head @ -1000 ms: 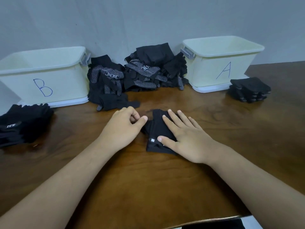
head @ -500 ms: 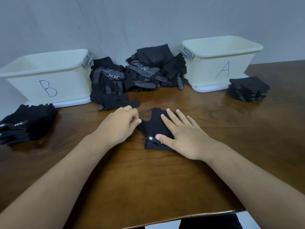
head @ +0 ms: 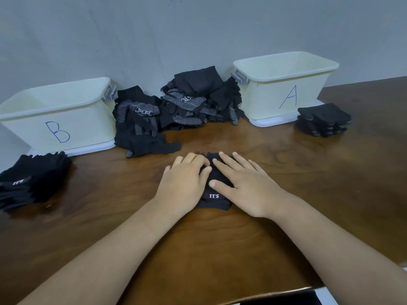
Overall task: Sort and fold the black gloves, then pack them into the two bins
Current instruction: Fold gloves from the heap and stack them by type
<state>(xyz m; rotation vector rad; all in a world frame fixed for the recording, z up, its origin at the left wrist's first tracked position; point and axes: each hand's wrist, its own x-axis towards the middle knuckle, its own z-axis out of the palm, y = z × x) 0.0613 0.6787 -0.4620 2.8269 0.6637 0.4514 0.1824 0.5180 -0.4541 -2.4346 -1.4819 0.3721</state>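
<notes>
A folded black glove point(head: 214, 200) with a white logo lies on the wooden table point(head: 308, 183) in the middle. My left hand point(head: 187, 186) lies flat on its left side. My right hand point(head: 244, 183) presses flat on its right side, fingers straight. Most of the glove is hidden under both hands. A loose heap of black dotted gloves point(head: 176, 111) sits against the wall between the cream bin marked B point(head: 57, 119) on the left and the cream bin marked A point(head: 284, 89) on the right.
A stack of folded black gloves point(head: 30, 179) lies in front of bin B at the left edge. Another folded stack point(head: 323, 119) sits right of bin A. The table's front edge point(head: 275, 293) runs close below my forearms.
My left hand has gone from pinching the glove's left edge to lying flat on it. The glove is folded narrower, with its logo showing now. My right hand stays pressed on it.
</notes>
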